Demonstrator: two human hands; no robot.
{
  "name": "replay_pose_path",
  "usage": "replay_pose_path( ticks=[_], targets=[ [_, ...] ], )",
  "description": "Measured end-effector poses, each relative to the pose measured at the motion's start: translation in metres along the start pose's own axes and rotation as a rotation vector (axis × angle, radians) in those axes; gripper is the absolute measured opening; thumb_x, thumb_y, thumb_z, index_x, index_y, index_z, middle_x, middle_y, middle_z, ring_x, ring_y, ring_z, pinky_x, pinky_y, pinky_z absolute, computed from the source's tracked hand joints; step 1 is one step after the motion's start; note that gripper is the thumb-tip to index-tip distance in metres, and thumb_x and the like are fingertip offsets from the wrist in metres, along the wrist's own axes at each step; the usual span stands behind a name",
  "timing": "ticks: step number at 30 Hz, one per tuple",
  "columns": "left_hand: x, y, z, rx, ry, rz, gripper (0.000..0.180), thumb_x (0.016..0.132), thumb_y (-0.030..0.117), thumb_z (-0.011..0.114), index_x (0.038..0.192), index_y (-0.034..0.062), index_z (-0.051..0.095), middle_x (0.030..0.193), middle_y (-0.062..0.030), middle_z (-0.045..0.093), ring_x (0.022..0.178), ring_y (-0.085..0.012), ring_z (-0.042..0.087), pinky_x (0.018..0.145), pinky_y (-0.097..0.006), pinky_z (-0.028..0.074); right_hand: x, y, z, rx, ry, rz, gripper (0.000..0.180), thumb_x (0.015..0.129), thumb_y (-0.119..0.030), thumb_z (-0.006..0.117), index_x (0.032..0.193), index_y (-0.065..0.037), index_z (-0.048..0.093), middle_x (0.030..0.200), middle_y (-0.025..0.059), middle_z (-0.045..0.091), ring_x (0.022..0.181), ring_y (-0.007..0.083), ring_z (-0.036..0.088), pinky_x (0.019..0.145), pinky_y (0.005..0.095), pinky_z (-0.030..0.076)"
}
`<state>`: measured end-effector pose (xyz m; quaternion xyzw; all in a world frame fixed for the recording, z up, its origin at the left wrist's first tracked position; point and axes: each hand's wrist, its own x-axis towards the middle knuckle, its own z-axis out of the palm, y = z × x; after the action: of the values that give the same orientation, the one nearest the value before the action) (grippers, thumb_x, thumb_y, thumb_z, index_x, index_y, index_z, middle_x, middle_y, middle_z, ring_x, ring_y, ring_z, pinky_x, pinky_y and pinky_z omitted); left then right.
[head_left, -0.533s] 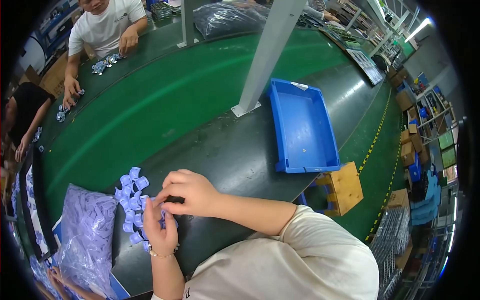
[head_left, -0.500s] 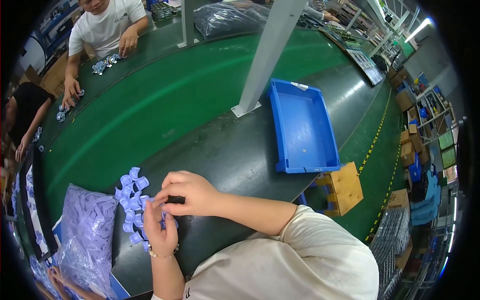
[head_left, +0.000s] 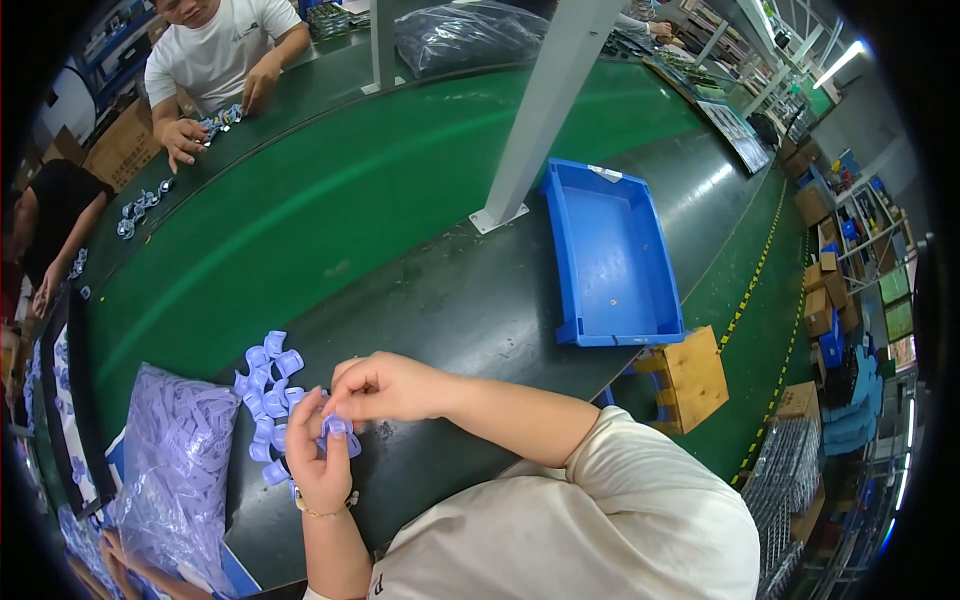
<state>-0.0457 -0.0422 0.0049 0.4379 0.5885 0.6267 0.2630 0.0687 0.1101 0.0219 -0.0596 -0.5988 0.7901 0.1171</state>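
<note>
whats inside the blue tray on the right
The blue tray looks almost bare: only a tiny speck on its floor and a white tag at its far rim. The near wall hides a thin strip of floor.

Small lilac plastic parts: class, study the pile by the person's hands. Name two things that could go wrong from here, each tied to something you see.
1. Both hands, left hand and right hand, pinch one small lilac part in the air; it might slip and drop.
2. The loose pile of lilac parts lies right beside the hands; a wrist or forearm could scatter it toward the bag of lilac parts.
</note>
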Motion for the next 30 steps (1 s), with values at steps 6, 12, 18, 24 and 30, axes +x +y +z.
replay_pose_path(
  ticks=[6,12,18,24,30],
  targets=[
    [0.001,0.010,-0.001,-0.361,-0.089,-0.073,0.024,0.088,0.004,0.059,0.111,-0.0007,0.051,0.102,-0.0113,0.059,0.077,-0.0169,0.062,0.074,-0.028,0.051,0.001,0.008,-0.007,0.291,-0.159,0.190,0.019,0.092,-0.021,0.065,0.093,-0.003,0.065,0.081,0.0001,0.061,0.072,0.0064,0.058,0.058,0.0186,0.040],
    [-0.003,0.006,-0.005,-0.414,-0.161,-0.010,0.021,0.088,0.007,0.063,0.105,0.0015,0.055,0.097,-0.0098,0.056,0.076,-0.0186,0.062,0.072,-0.030,0.052,-0.002,0.007,-0.001,0.460,-0.226,0.211,0.014,0.093,-0.019,0.063,0.089,-0.006,0.065,0.076,-0.0002,0.062,0.066,0.0040,0.051,0.053,0.0176,0.032],
    [0.002,0.007,0.001,-0.283,-0.089,-0.024,0.017,0.085,-0.006,0.056,0.101,-0.0015,0.060,0.097,-0.0109,0.055,0.083,-0.0191,0.061,0.075,-0.030,0.053,-0.002,0.008,0.006,0.093,0.002,0.029,0.015,0.095,-0.016,0.058,0.088,-0.004,0.062,0.080,0.0038,0.062,0.070,0.0132,0.056,0.062,0.0273,0.044],
    [-0.003,-0.008,-0.005,-0.044,-0.054,0.037,0.019,0.089,-0.003,0.054,0.108,-0.0001,0.055,0.103,-0.0114,0.055,0.086,-0.0195,0.061,0.080,-0.030,0.048,0.012,0.015,0.001,-0.544,0.352,-0.191,0.012,0.096,-0.016,0.054,0.094,-0.005,0.058,0.085,0.0035,0.057,0.076,0.0132,0.054,0.066,0.0275,0.045],
    [0.008,0.005,0.012,-0.186,0.119,0.012,0.024,0.087,-0.002,0.059,0.110,0.0024,0.058,0.108,-0.0098,0.064,0.108,-0.0205,0.056,0.093,-0.034,0.043,-0.001,-0.003,-0.006,0.300,0.105,0.224,0.023,0.099,-0.022,0.053,0.110,-0.004,0.058,0.084,-0.0016,0.058,0.076,0.0066,0.051,0.068,0.0235,0.045]
  ],
)
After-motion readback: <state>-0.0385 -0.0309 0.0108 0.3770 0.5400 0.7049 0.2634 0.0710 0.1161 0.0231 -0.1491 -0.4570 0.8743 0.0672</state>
